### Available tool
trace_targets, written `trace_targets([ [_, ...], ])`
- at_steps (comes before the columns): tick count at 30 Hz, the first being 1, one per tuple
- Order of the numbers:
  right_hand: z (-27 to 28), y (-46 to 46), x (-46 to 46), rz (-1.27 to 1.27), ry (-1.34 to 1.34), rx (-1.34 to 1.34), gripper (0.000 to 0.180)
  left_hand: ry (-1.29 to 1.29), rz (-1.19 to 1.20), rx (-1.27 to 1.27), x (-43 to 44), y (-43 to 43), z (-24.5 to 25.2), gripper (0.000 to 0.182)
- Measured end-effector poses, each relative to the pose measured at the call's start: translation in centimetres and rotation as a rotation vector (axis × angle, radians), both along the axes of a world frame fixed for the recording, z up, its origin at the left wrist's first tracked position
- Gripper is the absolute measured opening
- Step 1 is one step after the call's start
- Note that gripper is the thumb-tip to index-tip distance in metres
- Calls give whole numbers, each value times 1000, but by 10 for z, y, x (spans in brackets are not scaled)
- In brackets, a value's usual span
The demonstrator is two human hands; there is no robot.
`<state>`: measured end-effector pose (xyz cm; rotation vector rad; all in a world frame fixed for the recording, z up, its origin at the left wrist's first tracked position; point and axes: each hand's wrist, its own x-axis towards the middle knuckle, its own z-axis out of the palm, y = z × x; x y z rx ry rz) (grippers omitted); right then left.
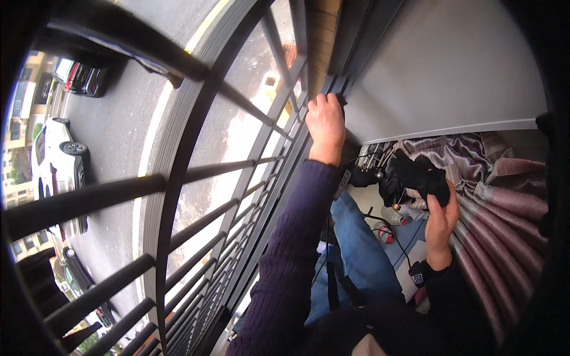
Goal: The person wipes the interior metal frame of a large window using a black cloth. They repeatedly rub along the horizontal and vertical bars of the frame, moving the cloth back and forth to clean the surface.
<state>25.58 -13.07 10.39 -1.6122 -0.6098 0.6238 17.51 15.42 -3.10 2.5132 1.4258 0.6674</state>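
Note:
My left hand (326,127) is at the window frame (337,83) beside the metal bars, fingers curled over a small black cloth-like piece (342,100); most of that piece is hidden by the hand. Lower and to the right, my right hand (441,224) grips a bunched black cloth (416,175) between thumb and fingers. The cloth hangs above a cluttered sill or bench. A black device with a cable (416,278) sits at my right wrist, and another device (344,177) shows by the left one.
Dark security bars (213,207) run along my left, with a street and a parked white car (58,164) outside. Striped curtains (494,222) hang at the right under a grey panel (445,66). Below are small bottles with red caps (384,232) and my jeans-clad legs (365,249).

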Motion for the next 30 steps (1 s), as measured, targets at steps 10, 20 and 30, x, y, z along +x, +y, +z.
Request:
trace_targets([
  [10, -13, 12, 4, 13, 19, -16, 50, -326, -186, -138, 33, 37, 0, 37],
  [20, -18, 36, -17, 108, 87, -39, 45, -110, -327, -179, 21, 48, -9, 42],
  [30, -8, 57, -35, 176, 194, 38, 43, -19, -245, -419, -116, -11, 26, 35],
])
